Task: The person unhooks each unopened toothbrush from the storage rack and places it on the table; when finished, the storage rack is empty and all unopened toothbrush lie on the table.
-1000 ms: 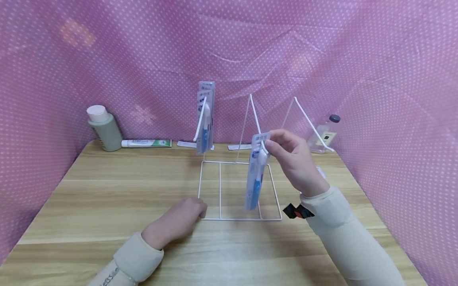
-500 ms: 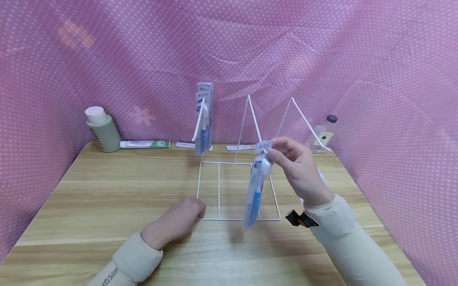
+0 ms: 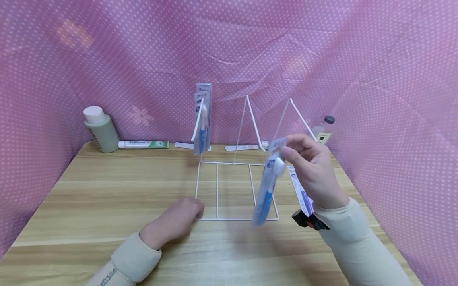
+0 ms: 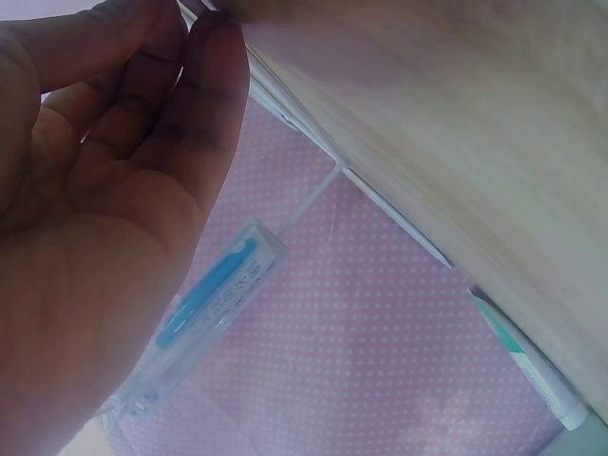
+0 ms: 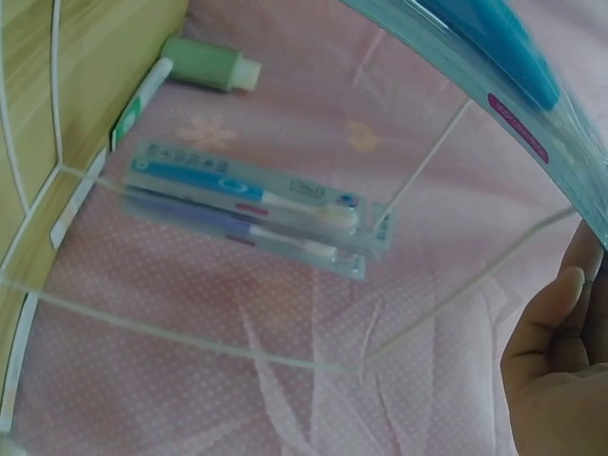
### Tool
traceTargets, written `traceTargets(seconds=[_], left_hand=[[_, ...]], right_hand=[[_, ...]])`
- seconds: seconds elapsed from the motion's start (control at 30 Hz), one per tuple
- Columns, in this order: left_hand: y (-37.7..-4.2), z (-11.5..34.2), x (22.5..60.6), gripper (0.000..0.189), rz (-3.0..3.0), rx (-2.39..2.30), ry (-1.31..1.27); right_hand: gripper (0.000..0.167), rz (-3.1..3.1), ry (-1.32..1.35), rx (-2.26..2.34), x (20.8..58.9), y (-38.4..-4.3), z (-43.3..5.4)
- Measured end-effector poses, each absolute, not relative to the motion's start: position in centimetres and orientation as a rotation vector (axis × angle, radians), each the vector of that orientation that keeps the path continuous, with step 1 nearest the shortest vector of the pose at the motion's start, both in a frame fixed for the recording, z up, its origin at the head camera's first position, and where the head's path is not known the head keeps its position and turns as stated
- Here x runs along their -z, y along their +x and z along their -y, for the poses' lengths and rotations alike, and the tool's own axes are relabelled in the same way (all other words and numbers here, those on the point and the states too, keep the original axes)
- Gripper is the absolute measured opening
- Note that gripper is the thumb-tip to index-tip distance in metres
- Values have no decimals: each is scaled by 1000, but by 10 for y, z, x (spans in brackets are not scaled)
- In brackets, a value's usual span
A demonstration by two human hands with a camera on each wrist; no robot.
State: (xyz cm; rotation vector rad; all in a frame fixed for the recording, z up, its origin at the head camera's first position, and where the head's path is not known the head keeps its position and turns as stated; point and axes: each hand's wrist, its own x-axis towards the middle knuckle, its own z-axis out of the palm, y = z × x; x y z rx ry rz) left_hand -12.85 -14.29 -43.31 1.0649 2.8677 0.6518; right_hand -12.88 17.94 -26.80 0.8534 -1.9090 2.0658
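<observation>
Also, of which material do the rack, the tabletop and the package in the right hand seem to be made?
Rack: probably painted or coated metal wire; thin, smooth, white bars.
Tabletop: wood or printed laminate, satin; grain alone cannot settle it.
Package: likely clear, shiny plastic; blue toothbrush handle shows through.

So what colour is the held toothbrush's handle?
Blue; the toothbrush handle shows best in the head view.

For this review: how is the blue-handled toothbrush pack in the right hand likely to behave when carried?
The toothbrush pack is probably fairly stiff: it slants down without visibly drooping. It is likely light, since the right hand pinches it only near its top end. With its lower end unsupported, it may swing or twist a little.
</observation>
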Motion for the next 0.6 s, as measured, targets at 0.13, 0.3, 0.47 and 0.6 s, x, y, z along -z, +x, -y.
traceTargets(seconds=[0.13,0.3,0.47,0.6], left_hand=[[-128,143,433,34,-2863,-658,1040],[-128,141,435,34,-2871,-627,1073],[-128,140,437,35,-2881,-619,1104],[-129,141,438,35,-2887,-630,1099]], right_hand=[[22,2008,776,-2029,270,-126,-196],[20,2183,664,-1919,283,-124,-229],[20,2212,609,-1922,302,-123,-270],[20,2189,546,-1965,306,-132,-306]])
